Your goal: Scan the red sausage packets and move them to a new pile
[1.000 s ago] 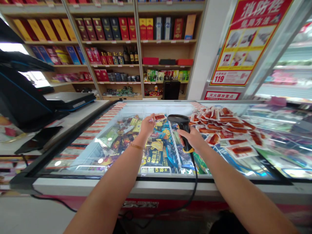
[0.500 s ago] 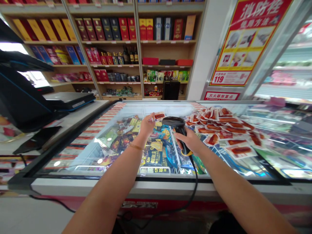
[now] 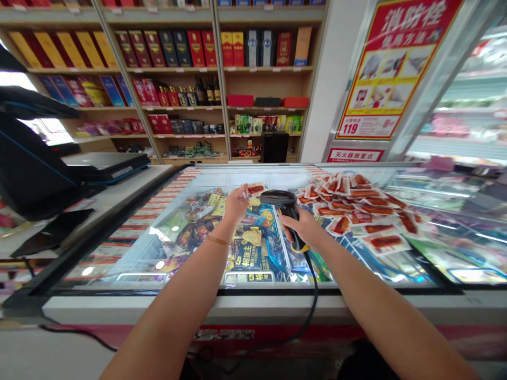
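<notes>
Between the fingers of my left hand [image 3: 236,205] is a small clear packet of sausage [image 3: 255,188], held by its left end above the freezer glass. My right hand [image 3: 298,226] is wrapped round the grip of a black barcode scanner [image 3: 278,198] with yellow trim. The scanner's head points left, just beside the packet. From the grip's base a black cable [image 3: 316,295] hangs over the freezer's front edge. To the right, a heap of similar sausage packets [image 3: 358,203] lies on the glass. My right fingertips are partly hidden behind the grip.
Under the glass lid of the chest freezer [image 3: 142,303] are bagged frozen goods [image 3: 247,250]. A counter on the left carries a flat black scale [image 3: 109,166] and a dark screen device [image 3: 31,163]. Shelves [image 3: 174,108] of boxes and bottles stand behind, beside a red poster [image 3: 388,74].
The whole view has shifted slightly, so things appear a little further left. Both hands keep their hold on the sausage packet and the scanner, with almost the same spacing.
</notes>
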`<action>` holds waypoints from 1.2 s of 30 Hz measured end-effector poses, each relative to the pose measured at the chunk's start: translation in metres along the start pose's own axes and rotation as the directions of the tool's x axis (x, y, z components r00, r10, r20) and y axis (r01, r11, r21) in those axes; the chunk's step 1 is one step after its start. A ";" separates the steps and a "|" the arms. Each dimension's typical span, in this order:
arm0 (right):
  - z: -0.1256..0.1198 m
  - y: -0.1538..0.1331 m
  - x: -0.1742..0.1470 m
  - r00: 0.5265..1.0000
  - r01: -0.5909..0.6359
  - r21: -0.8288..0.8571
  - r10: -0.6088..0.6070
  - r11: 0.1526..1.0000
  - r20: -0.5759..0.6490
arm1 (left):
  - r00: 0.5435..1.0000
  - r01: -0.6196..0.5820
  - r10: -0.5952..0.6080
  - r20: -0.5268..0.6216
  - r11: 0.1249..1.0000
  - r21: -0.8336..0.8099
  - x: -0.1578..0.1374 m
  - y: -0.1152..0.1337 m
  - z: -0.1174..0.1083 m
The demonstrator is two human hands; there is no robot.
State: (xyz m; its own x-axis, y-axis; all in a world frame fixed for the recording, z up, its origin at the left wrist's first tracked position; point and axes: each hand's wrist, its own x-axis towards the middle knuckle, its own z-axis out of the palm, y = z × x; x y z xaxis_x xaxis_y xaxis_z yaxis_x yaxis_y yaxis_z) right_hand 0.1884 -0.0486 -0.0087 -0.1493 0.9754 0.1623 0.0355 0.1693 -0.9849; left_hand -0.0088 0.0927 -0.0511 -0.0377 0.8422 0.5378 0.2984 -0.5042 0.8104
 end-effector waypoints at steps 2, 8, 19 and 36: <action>0.000 -0.001 0.000 1.000 -0.002 0.011 0.002 1.000 0.005 | 1.000 -0.002 0.002 0.000 1.000 0.000 0.001 -0.003 0.000; -0.001 -0.005 -0.001 1.000 -0.023 0.001 0.023 1.000 0.003 | 1.000 -0.026 0.025 -0.013 0.999 -0.021 -0.001 -0.007 0.000; -0.061 -0.034 -0.021 0.956 0.006 0.120 0.029 0.993 -0.291 | 0.995 -0.064 0.067 0.072 0.997 -0.049 0.006 0.073 0.060; -0.192 -0.048 -0.103 0.733 0.010 0.152 0.097 0.988 -0.673 | 0.926 -0.223 0.084 0.369 0.910 0.350 0.015 0.168 0.244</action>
State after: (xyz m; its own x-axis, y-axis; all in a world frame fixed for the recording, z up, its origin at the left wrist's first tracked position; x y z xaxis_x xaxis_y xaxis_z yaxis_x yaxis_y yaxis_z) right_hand 0.3921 -0.1300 0.0334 0.5588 0.8268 0.0643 -0.1167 0.1552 -0.9810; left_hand 0.2734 0.0675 0.0365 0.3424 0.8075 0.4804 0.6138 -0.5793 0.5363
